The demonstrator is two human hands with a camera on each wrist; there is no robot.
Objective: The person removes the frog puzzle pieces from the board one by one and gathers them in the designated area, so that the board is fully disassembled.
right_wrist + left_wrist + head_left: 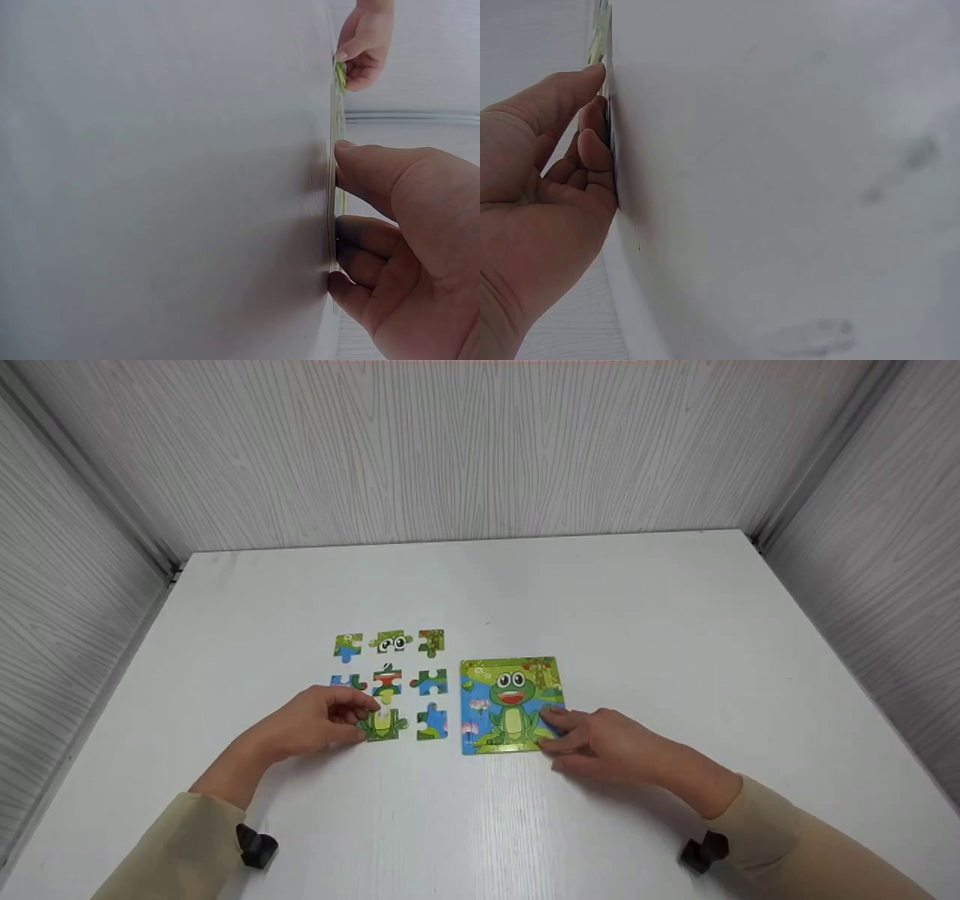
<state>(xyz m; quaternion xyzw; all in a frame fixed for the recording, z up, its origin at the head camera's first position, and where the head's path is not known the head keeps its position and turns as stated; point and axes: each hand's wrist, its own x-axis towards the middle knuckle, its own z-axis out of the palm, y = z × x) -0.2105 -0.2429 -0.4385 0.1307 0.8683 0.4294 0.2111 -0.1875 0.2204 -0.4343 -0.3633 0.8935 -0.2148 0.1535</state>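
Observation:
A square puzzle board (480, 697) with a printed green frog lies flat near the middle of the table. My right hand (611, 742) rests its thumb and fingertips on the board's right side; the right wrist view shows these fingers (364, 240) at its thin edge. To the left, several jigsaw pieces lie spread in rows. My left hand (311, 724) pinches a green puzzle piece (386, 727) with the frog's belly, in the bottom row. That hand hides the lower left of the layout and partly covers a blue piece (343, 681).
Other pieces lie close by: the frog's eyes (391, 643), its red mouth (388, 680), and a blue corner piece (433, 724) between the left hand and the board. The white table (637, 607) is bounded by pale wood-grain walls (465, 450) at the back and sides.

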